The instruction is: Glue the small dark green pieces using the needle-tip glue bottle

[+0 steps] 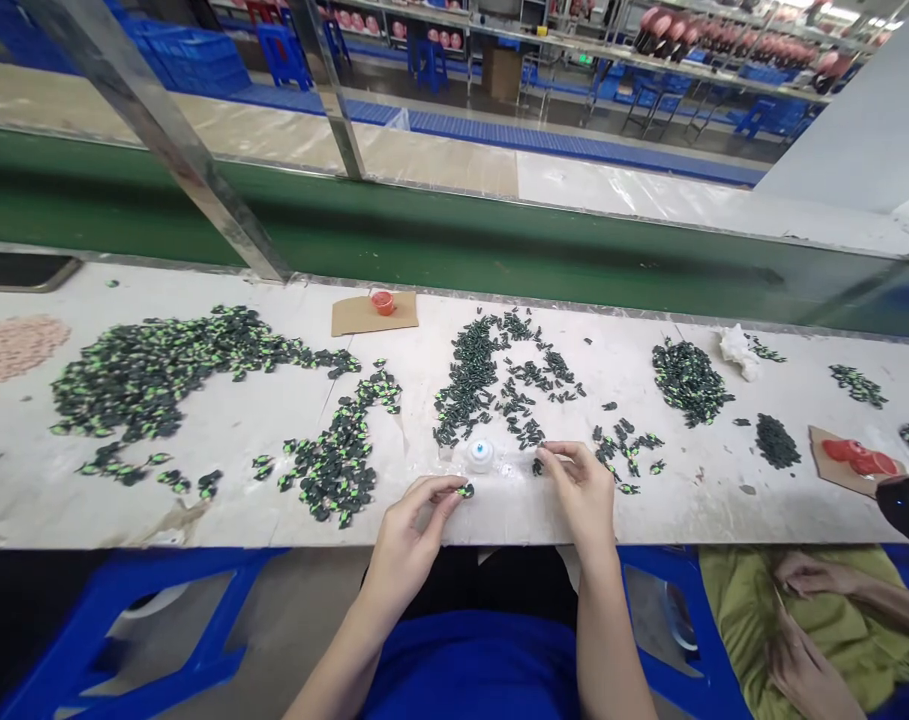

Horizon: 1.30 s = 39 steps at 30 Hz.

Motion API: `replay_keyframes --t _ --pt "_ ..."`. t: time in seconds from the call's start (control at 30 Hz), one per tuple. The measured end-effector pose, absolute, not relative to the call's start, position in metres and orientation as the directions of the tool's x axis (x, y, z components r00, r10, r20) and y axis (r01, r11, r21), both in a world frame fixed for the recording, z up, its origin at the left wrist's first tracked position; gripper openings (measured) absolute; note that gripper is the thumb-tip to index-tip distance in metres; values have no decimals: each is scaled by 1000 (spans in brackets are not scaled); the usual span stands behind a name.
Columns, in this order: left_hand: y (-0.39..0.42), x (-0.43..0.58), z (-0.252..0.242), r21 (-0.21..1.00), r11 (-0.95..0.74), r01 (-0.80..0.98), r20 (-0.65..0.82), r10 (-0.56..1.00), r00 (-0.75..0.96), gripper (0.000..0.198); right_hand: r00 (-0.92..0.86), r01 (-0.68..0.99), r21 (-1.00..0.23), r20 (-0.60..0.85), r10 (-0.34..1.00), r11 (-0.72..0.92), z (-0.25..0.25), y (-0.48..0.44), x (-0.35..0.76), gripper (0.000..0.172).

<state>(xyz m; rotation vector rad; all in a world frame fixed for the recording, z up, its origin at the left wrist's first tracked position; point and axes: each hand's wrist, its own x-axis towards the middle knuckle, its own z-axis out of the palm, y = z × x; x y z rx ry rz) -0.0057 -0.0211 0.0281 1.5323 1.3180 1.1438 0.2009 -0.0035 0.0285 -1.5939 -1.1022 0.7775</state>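
My left hand (pixel 413 525) pinches a small dark green and bright green piece (pixel 465 490) at the near edge of the white worktable (pixel 229 415). My right hand (pixel 583 492) rests on the table with its fingers pinched around something thin and hard to make out, close to a loose dark piece (pixel 536 466). A small white round cap with a blue centre (pixel 480 453) sits between the two hands. Several dark green pieces lie in a heap (pixel 484 375) just beyond it.
Larger heaps of green pieces lie at the left (pixel 154 370) and right (pixel 690 380). A cardboard square with a small red cup (pixel 383 302) sits at the back. A pink heap (pixel 11 345) is far left. Another person's hands (pixel 803 575) rest in a lap at lower right.
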Motion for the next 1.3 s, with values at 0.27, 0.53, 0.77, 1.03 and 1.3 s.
replay_keyframes --t 0.27,0.53,0.77,1.03,1.3 --pt "-23 8 29 965 -134 226 115 989 96 17 357 -54 -997 -71 932 -55 32 -18 181 22" --pt "-18 14 33 916 -269 298 243 962 124 16 192 -46 -999 -2 981 7 38 -30 161 8" --pt "-19 15 30 895 -292 339 263 956 129 15 240 97 -995 22 971 -1 32 -31 154 11" --pt "-18 13 28 887 -303 348 267 952 149 16 186 63 -996 -56 981 -69 36 -28 155 15" --pt "-14 8 35 891 -336 304 279 936 216 16 89 85 -996 50 995 42 40 -27 162 6"
